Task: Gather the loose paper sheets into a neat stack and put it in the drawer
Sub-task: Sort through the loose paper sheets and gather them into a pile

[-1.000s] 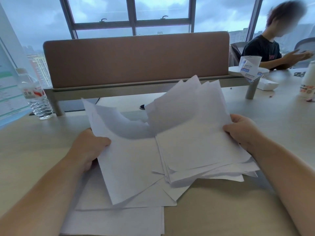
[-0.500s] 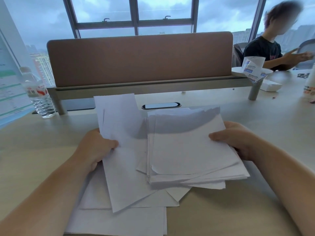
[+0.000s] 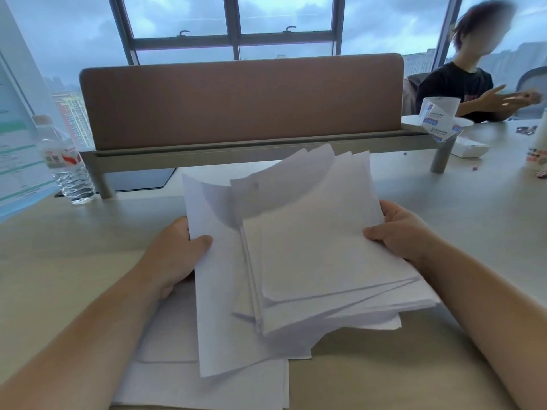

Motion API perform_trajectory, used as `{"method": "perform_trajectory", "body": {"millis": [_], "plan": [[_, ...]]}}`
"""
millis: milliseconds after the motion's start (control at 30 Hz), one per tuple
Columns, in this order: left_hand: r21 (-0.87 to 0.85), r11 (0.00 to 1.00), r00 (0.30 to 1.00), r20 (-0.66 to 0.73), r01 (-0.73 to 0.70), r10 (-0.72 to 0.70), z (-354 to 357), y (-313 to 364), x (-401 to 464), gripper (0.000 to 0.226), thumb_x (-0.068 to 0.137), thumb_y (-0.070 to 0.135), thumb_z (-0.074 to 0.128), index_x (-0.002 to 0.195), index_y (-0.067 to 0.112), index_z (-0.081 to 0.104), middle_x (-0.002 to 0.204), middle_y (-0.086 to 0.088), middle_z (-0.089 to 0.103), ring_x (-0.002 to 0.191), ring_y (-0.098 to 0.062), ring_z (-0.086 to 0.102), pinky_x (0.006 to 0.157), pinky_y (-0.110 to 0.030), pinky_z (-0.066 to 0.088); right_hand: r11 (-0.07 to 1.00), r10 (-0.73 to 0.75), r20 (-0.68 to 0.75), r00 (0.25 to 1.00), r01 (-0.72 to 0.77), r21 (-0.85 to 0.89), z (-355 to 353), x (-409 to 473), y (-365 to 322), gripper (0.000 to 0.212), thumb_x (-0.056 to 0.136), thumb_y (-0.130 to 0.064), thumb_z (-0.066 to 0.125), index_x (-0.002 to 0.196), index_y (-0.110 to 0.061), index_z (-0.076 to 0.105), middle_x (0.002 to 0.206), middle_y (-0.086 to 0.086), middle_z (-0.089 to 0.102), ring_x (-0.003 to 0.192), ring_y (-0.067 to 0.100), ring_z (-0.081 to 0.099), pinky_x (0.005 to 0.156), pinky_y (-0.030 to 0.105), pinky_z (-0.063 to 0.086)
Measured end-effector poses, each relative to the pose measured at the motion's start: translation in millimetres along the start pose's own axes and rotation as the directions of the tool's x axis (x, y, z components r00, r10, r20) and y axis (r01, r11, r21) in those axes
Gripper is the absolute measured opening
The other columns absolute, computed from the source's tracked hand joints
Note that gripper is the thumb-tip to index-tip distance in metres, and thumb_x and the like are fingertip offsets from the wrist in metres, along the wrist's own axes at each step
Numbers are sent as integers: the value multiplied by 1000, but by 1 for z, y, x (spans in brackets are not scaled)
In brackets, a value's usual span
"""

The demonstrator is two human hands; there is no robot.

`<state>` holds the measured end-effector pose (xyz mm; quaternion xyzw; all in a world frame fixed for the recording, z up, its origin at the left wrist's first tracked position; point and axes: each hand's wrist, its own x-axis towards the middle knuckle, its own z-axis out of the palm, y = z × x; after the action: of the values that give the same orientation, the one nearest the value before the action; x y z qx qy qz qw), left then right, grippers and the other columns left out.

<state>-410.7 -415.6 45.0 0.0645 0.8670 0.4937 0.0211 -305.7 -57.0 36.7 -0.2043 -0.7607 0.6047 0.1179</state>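
Pale wood counter (image 3: 444, 362) is carrying a brown divider panel (image 3: 242, 102) and loose paper sheets (image 3: 319, 261), fanned unevenly at its middle; the left hand (image 3: 174, 255) is pinching their left edge, the right hand (image 3: 396, 232) is gripping their right edge.

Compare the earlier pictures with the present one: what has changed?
The paper sheets, lowered flat half a second ago, are tilted up again, far edges raised. Both hands, left and right, keep gripping their sides. The water bottle and loose sheets beneath stay put.
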Motion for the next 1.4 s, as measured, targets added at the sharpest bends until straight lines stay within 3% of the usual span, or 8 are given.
{"method": "perform_trajectory", "body": {"millis": [200, 467, 700, 967, 1033, 1133, 1233, 1400], "plan": [[-104, 994, 987, 160, 21, -5, 3, 8, -10, 27, 100, 46, 68, 117, 25, 70, 104, 3, 82, 94, -25, 79, 90, -48, 61, 997, -69, 60, 996, 68, 25, 21, -9, 2, 46, 88, 9, 59, 115, -28, 66, 108, 4, 77, 95, 32, 75, 87, 54, 60], [-492, 846, 899, 436, 206, 34, 9, 14, -22, 42, 87, 20, 80, 127, 10, 72, 119, -16, 79, 108, -38, 77, 94, -50, 61, 970, -105, 184, 977, 59, 237, 35, -25, -7, 47, 96, 14, 44, 127, -17, 60, 113, 13, 76, 101, 39, 73, 84, 52, 60], [-498, 855, 976, 215, 143, -37, 19, 19, -24, 31, 94, -9, 66, 120, 7, 69, 97, -12, 83, 77, -26, 81, 59, -35, 65, 973, -115, 302, 946, 45, 228, 36, -33, -8, 37, 101, -3, 55, 132, -22, 57, 117, 12, 75, 100, 38, 74, 86, 55, 59], [-684, 724, 990, 140, 89, 11, 22, 26, -26, 25, 97, -6, 60, 111, 11, 73, 96, -10, 83, 75, -22, 80, 61, -33, 64, 921, -61, 430, 901, -116, 372, 32, -40, -17, 40, 85, -4, 65, 125, -6, 65, 116, 22, 74, 92, 38, 75, 75, 48, 63], [-540, 841, 991, 132, 42, 35, 23, 23, -25, 20, 101, -1, 60, 108, 13, 72, 92, -5, 83, 74, -19, 79, 63, -31, 63, 946, -26, 394, 919, -105, 307, 31, -39, -19, 32, 90, 3, 61, 120, -6, 68, 112, 22, 75, 87, 37, 76, 73, 47, 64], [40, 997, 997, 47, -70, 68, 16, 15, -16, 16, 106, 30, 60, 103, 19, 71, 94, 1, 80, 86, -25, 73, 76, -36, 56, 973, 42, 270, 962, -100, 208, 25, -30, -20, 30, 93, 6, 58, 117, -6, 71, 101, 19, 78, 76, 33, 75, 71, 45, 64], [637, 770, 1000, -2, -21, 29, -1, 7, -8, 60, 93, 72, 47, 130, 27, 62, 133, 0, 67, 120, -31, 62, 101, -44, 50, 969, 91, 128, 988, -117, 217, 15, -23, -20, 25, 94, 5, 58, 113, -4, 71, 85, 15, 79, 63, 29, 74, 56, 39, 63], [825, 558, 984, 11, 91, -176, -21, -2, -2, 135, 44, 109, 44, 151, 27, 44, 153, -12, 50, 139, -36, 50, 111, -48, 46, 931, 139, -102, 985, -96, 351, 4, -13, -19, 23, 96, 5, 57, 113, -8, 67, 80, 10, 75, 51, 20, 72, 41, 27, 55]]}}
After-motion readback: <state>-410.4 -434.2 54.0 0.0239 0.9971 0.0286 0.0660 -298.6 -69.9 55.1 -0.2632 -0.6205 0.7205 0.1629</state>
